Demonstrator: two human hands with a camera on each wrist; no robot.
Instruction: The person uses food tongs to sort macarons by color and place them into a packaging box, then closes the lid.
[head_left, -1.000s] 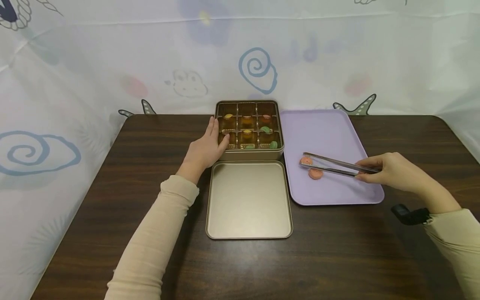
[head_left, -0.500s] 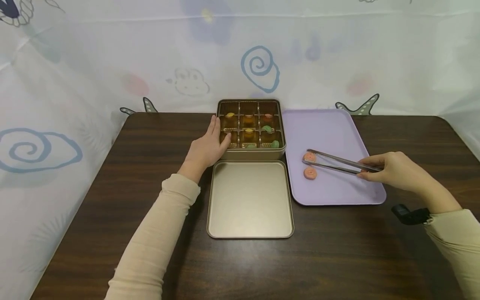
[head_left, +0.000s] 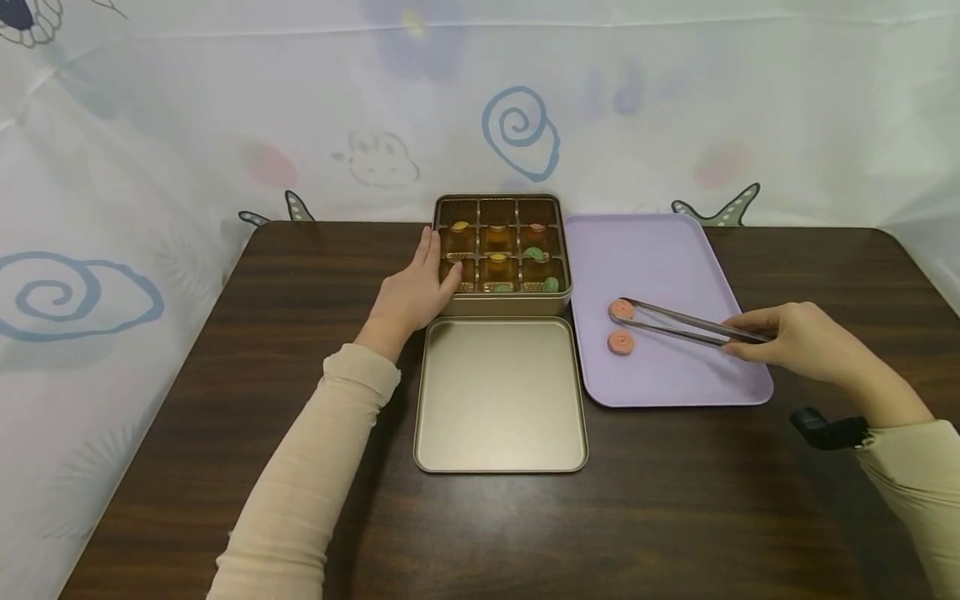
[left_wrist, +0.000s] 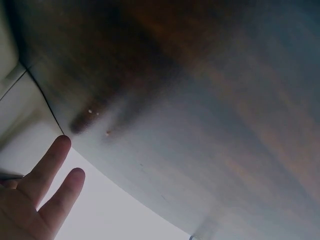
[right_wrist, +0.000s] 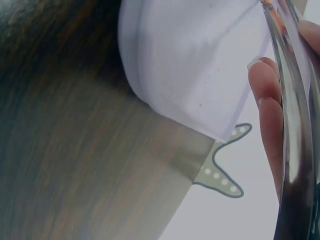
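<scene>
Macaron (head_left: 620,307) between tongs (head_left: 692,320), near left tray edge (head_left: 581,346)

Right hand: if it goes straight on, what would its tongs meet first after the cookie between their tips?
Probably the lilac tray's left rim, beside the gold tin. The height of the tongs is unclear.

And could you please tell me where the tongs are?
In the head view, the tongs are on the right, held in the right hand over the lilac tray, tips at the farther pink disc.

Head looks down; wrist close-ups apparently share tabletop (head_left: 487,529).
</scene>
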